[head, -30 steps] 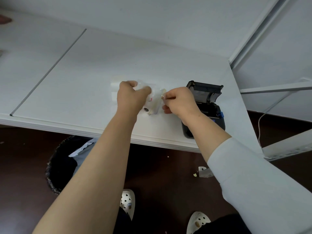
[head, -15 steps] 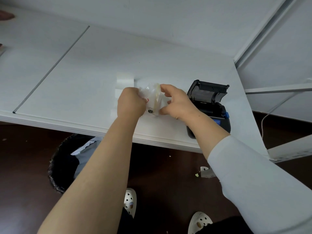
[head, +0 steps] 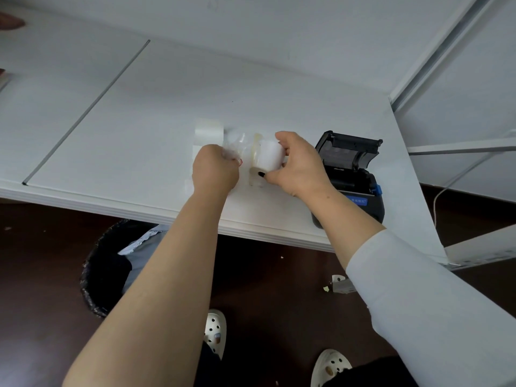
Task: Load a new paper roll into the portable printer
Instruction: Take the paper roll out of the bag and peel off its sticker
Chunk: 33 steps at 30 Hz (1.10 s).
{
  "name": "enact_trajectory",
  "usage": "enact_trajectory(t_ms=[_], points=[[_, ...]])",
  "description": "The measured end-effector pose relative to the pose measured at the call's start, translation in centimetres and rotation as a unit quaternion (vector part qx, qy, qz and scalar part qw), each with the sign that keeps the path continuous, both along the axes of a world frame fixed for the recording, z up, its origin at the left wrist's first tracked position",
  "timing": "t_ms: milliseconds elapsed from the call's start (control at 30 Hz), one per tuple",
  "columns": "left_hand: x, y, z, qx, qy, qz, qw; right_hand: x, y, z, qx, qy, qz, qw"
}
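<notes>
right hand [head: 298,166] has the roll [head: 269,157] up off the bench [head: 125,129], fingers [head: 282,136] curled over the top, thumb under near the core end w/ the dark hole. left hand [head: 215,169] is fisted on the clear wrap [head: 234,143], pinched tight, just beside the roll. wrap looks mostly off, but can't tell if a bit still clings to the roll's left end, where something yellowish shows.

printer [head: 349,177] sits just right of the right hand, lid [head: 349,146] up, bay open & looking empty, close to the bench's front edge.

risks as i see it:
- if wrap still clings & left hand yanks, roll could twist out of that grip, drop to the bench or roll off onto the floor.
- loose tail may unspool while it's carried over; slack paper would then bunch in the bay.
- roll dropped in the wrong way round = paper feeds from the wrong side, prob no print.
- right forearm passes right over the printer; a bump could knock the lid down or nudge the unit toward the edge.
- a second white roll or tape [head: 208,132] sits behind the left hand; could get knocked.
</notes>
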State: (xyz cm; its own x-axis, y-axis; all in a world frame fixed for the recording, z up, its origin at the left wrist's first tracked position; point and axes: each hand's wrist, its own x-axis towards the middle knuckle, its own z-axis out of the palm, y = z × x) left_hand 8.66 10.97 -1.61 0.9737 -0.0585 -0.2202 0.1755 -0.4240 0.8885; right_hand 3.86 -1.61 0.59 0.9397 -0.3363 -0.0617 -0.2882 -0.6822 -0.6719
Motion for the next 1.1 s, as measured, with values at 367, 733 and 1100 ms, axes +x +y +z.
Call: enact_trajectory(t_ms=[367,733,1100], points=[[-0.6,-1.4,1.3,-0.135,0.059,0.039,0.988,-2.7,-0.9,2.4,0.068,-0.044,-0.056,0.995],[-4.4,-3.3,4.4,-0.250,-0.054,-0.075,0.964,-6.8,-2.5,3.3,0.445,-0.109,-0.153,0.875],[-7.2,-5.8,4.1,-0.220,-0.091,-0.223,0.945,-9.1,-5.5,4.1,0.621,-0.113,-0.175,0.756]])
